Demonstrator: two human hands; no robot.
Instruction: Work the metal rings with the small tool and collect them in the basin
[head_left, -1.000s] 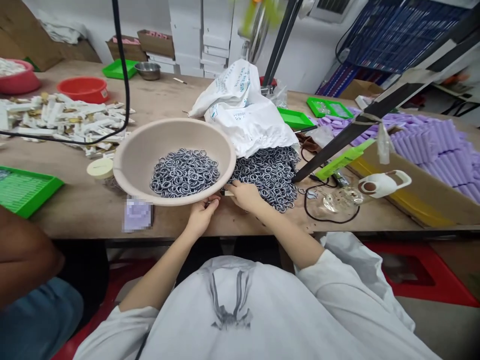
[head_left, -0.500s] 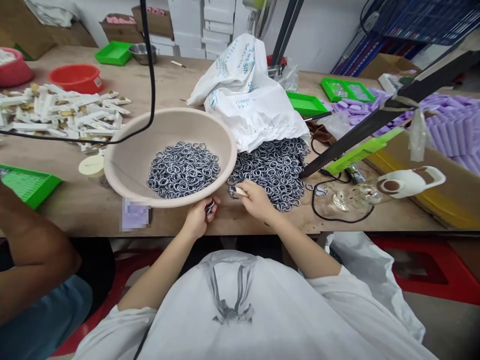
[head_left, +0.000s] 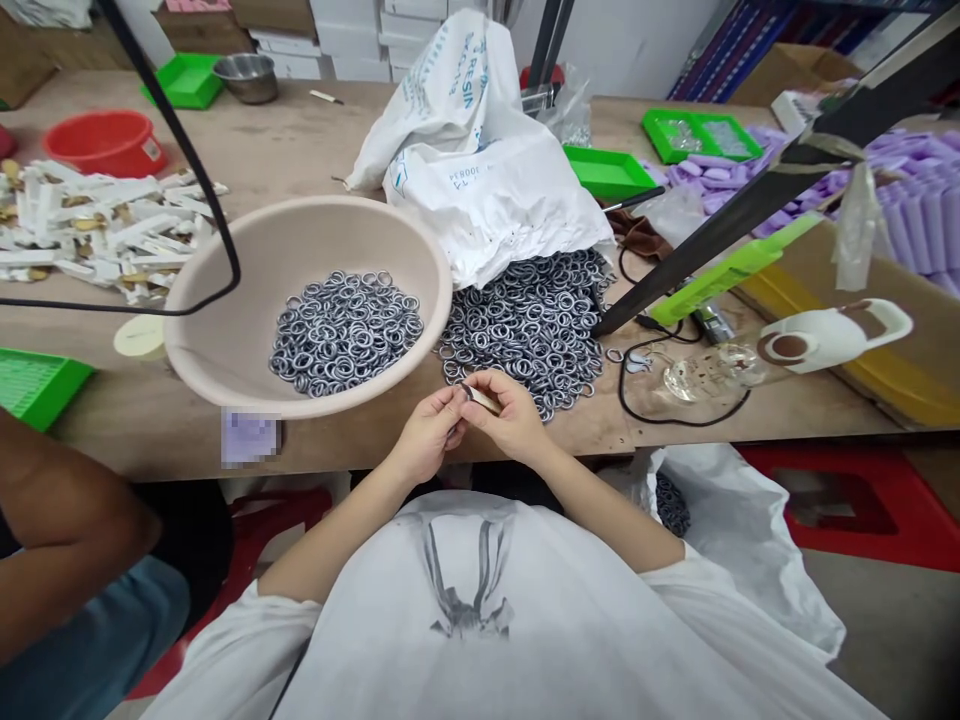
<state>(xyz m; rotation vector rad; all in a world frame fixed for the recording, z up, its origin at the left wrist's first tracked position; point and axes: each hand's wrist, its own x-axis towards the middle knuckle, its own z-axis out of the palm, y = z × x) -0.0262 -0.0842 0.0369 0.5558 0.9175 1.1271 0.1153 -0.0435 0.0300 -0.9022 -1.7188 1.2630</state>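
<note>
My left hand (head_left: pixel 429 438) and my right hand (head_left: pixel 513 418) meet at the table's front edge. Pinched in the right fingers is a short, flat off-white stick (head_left: pixel 484 400). Where the fingertips touch, a dark ring (head_left: pixel 466 391) shows at the stick's end; the left fingers close on it and partly hide it. Just beyond the hands lies a heap of grey-black rings (head_left: pixel 529 320), spilling from a white printed sack (head_left: pixel 495 200). More such rings (head_left: pixel 345 330) fill the bottom of a beige basin (head_left: pixel 214 270) to the left.
A dark slanted post (head_left: pixel 697 250) rises right of the heap. Near it lie a cable and a clear bottle with a white lid (head_left: pixel 825 335). White pieces (head_left: pixel 97 220) are piled at left, under a hanging black cable (head_left: pixel 217 215). A co-worker's arm (head_left: pixel 67 510) rests at lower left.
My right hand has drawn back from the heap with the stick. My left hand has moved right and up from beneath the basin's rim to meet it. The camera view has shifted slightly.
</note>
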